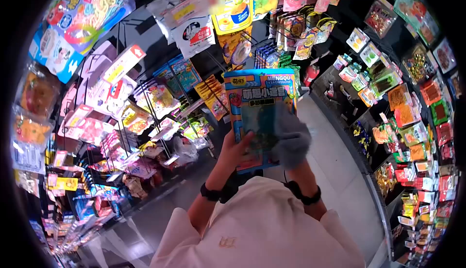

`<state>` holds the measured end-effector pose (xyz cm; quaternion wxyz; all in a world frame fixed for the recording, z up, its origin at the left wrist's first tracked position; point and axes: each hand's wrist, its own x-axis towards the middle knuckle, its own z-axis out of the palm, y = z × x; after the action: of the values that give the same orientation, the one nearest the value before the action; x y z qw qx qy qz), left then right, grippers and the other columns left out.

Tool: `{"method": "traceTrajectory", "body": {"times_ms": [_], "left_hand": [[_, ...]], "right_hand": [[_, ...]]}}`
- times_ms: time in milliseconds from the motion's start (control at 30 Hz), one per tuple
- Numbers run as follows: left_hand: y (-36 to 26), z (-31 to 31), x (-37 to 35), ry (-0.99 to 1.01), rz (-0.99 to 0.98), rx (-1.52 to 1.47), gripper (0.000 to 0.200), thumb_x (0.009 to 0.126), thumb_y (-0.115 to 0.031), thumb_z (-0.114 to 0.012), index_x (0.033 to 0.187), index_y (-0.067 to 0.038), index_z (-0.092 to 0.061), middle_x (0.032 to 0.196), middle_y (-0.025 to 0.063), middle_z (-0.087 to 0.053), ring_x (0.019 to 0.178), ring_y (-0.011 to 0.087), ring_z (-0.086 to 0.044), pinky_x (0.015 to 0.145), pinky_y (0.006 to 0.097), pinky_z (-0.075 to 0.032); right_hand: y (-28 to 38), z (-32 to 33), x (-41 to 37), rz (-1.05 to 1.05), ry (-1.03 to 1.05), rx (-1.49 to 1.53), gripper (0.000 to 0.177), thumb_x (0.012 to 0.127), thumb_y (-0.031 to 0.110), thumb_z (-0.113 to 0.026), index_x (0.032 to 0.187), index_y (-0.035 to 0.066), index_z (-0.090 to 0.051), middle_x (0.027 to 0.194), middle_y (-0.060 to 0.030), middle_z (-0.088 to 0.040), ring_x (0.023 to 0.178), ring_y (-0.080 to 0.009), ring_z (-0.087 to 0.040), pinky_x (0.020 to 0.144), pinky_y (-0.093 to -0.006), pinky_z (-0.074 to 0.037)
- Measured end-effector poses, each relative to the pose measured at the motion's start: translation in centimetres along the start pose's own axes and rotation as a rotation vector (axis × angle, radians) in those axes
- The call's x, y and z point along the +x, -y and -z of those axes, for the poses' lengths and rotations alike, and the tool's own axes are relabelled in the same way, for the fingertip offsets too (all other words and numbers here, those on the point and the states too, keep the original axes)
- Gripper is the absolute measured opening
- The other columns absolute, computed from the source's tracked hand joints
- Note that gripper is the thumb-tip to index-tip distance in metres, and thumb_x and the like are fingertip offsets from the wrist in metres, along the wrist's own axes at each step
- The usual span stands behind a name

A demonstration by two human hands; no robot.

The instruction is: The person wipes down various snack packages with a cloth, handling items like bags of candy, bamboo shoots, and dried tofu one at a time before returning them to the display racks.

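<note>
In front of my chest, my left hand (237,147) grips the lower left side of a flat, bright blue packet (262,81) with Chinese lettering and a dark window in its middle. The thumb lies over the packet's front. A grey cloth (292,142), blurred by motion, is in my right hand (297,165) and covers most of its fingers. The cloth lies over the right part of the packet's face. Both wrists wear black bands.
Hanging snack bags (191,32) and price tags (125,64) on metal hooks crowd the left and front. Another rack of packets (407,113) runs along the right. Between them lies a grey tiled floor (330,156). A red item (310,75) is beyond the packet.
</note>
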<state>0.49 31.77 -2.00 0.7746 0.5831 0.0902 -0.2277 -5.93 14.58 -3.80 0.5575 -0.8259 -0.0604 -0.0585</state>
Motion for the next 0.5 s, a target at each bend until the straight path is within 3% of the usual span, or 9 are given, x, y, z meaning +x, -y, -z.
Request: {"method": "traceTrajectory", "body": {"times_ms": [33, 67, 133, 167, 267, 333, 433, 500], "left_hand": [[1.4, 0.6, 1.1, 0.002, -0.211, 0.108, 0.022, 0.094, -0.023, -0.062, 0.103, -0.003, -0.058, 0.083, -0.0022, -0.061, 0.074, 0.0053, -0.054, 0.062, 0.0222, -0.045], [2.3, 1.0, 1.7, 0.000, -0.419, 0.218, 0.022, 0.094, -0.022, -0.061, 0.102, -0.002, -0.058, 0.084, -0.0017, -0.061, 0.075, 0.0052, -0.054, 0.064, 0.0225, -0.045], [2.3, 1.1, 1.6, -0.043, -0.386, 0.108, 0.022, 0.095, -0.022, -0.060, 0.102, -0.001, -0.058, 0.084, -0.0018, -0.061, 0.075, 0.0049, -0.052, 0.065, 0.0224, -0.044], [2.2, 1.3, 1.4, -0.072, -0.360, 0.012, 0.022, 0.096, -0.022, -0.059, 0.102, -0.001, -0.058, 0.084, -0.0019, -0.061, 0.075, 0.0045, -0.051, 0.065, 0.0223, -0.043], [3.2, 2.3, 0.4, -0.104, -0.391, 0.085, 0.020, 0.096, -0.022, -0.058, 0.097, -0.002, -0.056, 0.078, -0.0041, -0.055, 0.070, 0.0040, -0.045, 0.061, 0.0225, -0.040], [4.2, 2.8, -0.1, -0.150, -0.376, 0.220, 0.021, 0.095, -0.022, -0.059, 0.088, -0.004, -0.053, 0.073, -0.0050, -0.049, 0.068, 0.0037, -0.042, 0.058, 0.0237, -0.037], [4.9, 2.3, -0.8, -0.117, -0.299, 0.205, 0.022, 0.094, -0.023, -0.060, 0.086, -0.005, -0.051, 0.071, -0.0046, -0.047, 0.067, 0.0038, -0.041, 0.056, 0.0243, -0.035], [4.1, 2.2, -1.2, -0.132, -0.277, 0.216, 0.021, 0.095, -0.023, -0.060, 0.088, -0.004, -0.053, 0.071, -0.0040, -0.049, 0.064, 0.0041, -0.041, 0.055, 0.0242, -0.035]], "right_hand": [[0.4, -0.5, 0.5, 0.097, 0.152, -0.128, 0.019, 0.082, 0.010, -0.062, 0.098, 0.002, -0.064, 0.112, -0.0106, -0.060, 0.101, -0.0245, -0.059, 0.086, -0.0297, -0.046], [0.8, -1.4, 0.8, 0.096, 0.170, -0.135, 0.019, 0.082, 0.010, -0.062, 0.098, 0.002, -0.064, 0.112, -0.0106, -0.060, 0.101, -0.0245, -0.059, 0.086, -0.0297, -0.046], [1.2, -2.7, 1.0, 0.471, 0.056, -0.494, 0.030, 0.077, 0.009, -0.064, 0.106, 0.003, -0.065, 0.119, -0.0171, -0.058, 0.106, -0.0318, -0.057, 0.088, -0.0328, -0.047], [1.1, -2.8, 1.2, 0.474, 0.078, -0.497, 0.030, 0.077, 0.009, -0.064, 0.106, 0.003, -0.065, 0.119, -0.0171, -0.058, 0.106, -0.0318, -0.057, 0.088, -0.0328, -0.047], [-1.6, -3.2, 1.9, 0.319, -0.042, -0.292, 0.033, 0.078, 0.011, -0.063, 0.111, 0.008, -0.065, 0.125, -0.0185, -0.055, 0.111, -0.0316, -0.056, 0.090, -0.0356, -0.047], [-6.6, -3.8, 2.4, 0.064, -0.178, -0.035, 0.030, 0.079, 0.012, -0.063, 0.109, 0.007, -0.065, 0.120, -0.0157, -0.058, 0.108, -0.0307, -0.057, 0.090, -0.0366, -0.047], [-7.8, -3.9, 2.7, 0.118, 0.018, -0.085, 0.028, 0.080, 0.010, -0.062, 0.107, 0.005, -0.064, 0.113, -0.0130, -0.062, 0.106, -0.0304, -0.058, 0.088, -0.0373, -0.048], [-4.4, -4.2, 2.7, 0.063, 0.068, -0.007, 0.027, 0.079, 0.009, -0.061, 0.106, 0.003, -0.063, 0.108, -0.0111, -0.064, 0.104, -0.0302, -0.058, 0.090, -0.0385, -0.046]]}}
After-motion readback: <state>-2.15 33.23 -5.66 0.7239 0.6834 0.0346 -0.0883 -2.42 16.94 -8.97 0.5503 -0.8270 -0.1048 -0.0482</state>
